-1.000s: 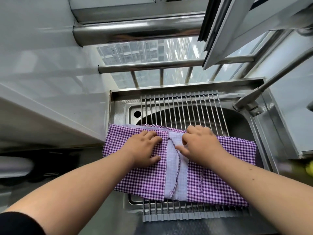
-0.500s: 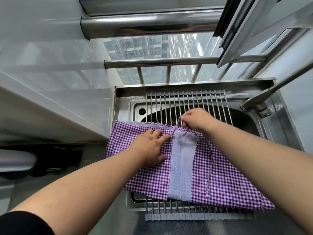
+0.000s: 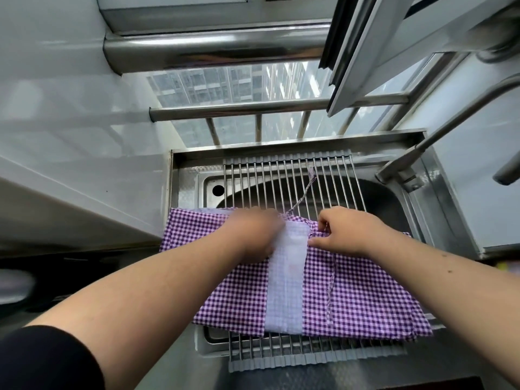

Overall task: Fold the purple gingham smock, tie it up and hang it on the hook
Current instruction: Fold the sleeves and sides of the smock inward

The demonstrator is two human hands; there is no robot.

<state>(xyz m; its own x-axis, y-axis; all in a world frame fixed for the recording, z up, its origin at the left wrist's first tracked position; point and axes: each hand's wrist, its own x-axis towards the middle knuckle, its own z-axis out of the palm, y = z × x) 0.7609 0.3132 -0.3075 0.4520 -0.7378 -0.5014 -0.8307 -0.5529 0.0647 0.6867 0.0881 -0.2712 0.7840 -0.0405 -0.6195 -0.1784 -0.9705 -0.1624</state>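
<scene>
Since the frame half a second ago, the left hand (image 3: 254,235) has slid to the far edge of the folded purple gingham cotton smock (image 3: 351,299), blurred, its grip unclear. The right hand (image 3: 346,235) now pinches that edge. The smock lies on the steel-rod sink rack (image 3: 281,181), 1 thin tie string (image 3: 305,190) trailing over it.

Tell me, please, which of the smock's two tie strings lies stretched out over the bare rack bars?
The far string, running from the smock's top edge across the rack. The other string lies on the gingham, below the right hand.
</scene>
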